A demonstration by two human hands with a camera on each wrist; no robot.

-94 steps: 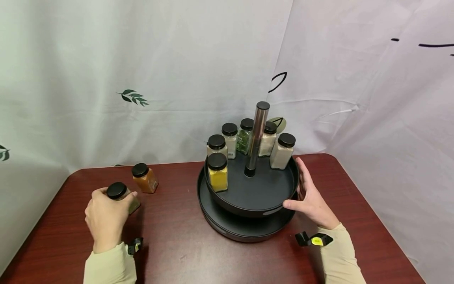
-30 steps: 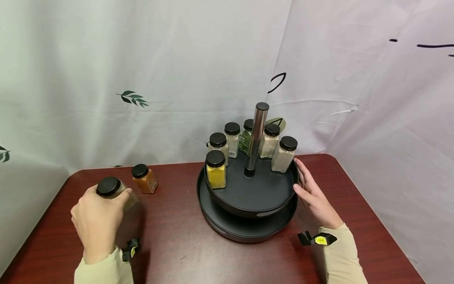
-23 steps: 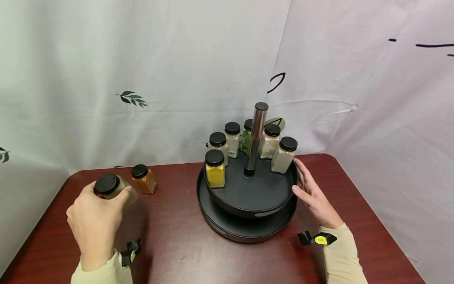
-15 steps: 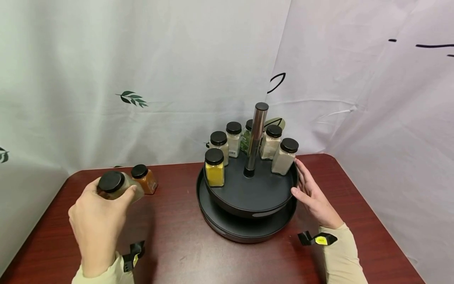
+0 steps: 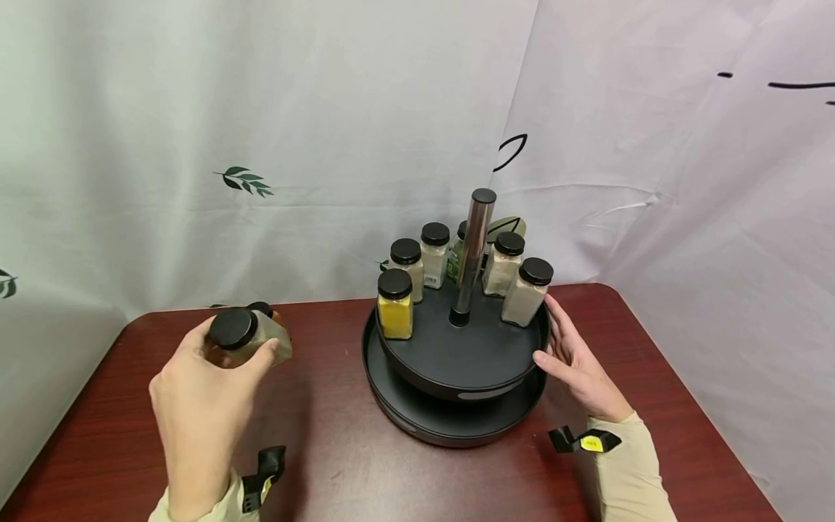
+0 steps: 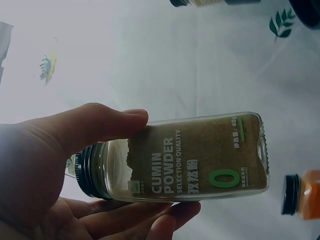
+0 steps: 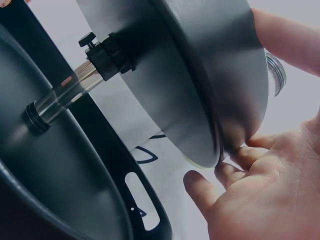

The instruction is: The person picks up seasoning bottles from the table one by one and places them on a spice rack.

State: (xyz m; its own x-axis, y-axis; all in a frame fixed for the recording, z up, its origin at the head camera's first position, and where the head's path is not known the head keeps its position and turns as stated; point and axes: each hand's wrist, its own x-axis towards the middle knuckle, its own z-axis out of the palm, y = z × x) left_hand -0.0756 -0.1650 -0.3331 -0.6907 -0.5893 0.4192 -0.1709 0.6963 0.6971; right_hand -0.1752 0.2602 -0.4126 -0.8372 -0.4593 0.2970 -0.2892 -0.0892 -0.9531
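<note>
My left hand [image 5: 202, 399] grips a glass spice jar [image 6: 200, 160] by its black-capped end, thumb on one side and fingers on the other. The jar lies tilted in the air over the table, its label reading cumin powder. Behind it in the head view, an orange spice jar [image 6: 311, 195] is mostly hidden. My right hand [image 5: 580, 370] rests at the right side of a black two-tier turntable's upper tray [image 5: 470, 362], thumb and fingers spread along its outer wall. Several capped jars stand on that tray, among them a yellow one [image 5: 395, 319].
A metal post [image 5: 475, 246] rises from the middle of the upper tray. The wider lower tray [image 5: 450, 428] sits beneath on the dark red table [image 5: 365, 478]. White cloth [image 5: 326, 109] hangs behind and at both sides.
My left hand has lifted the cumin jar off the table and carried it rightward, in front of the orange jar. The upper tray has turned slightly, shifting its jars; the right hand stays at its rim.
</note>
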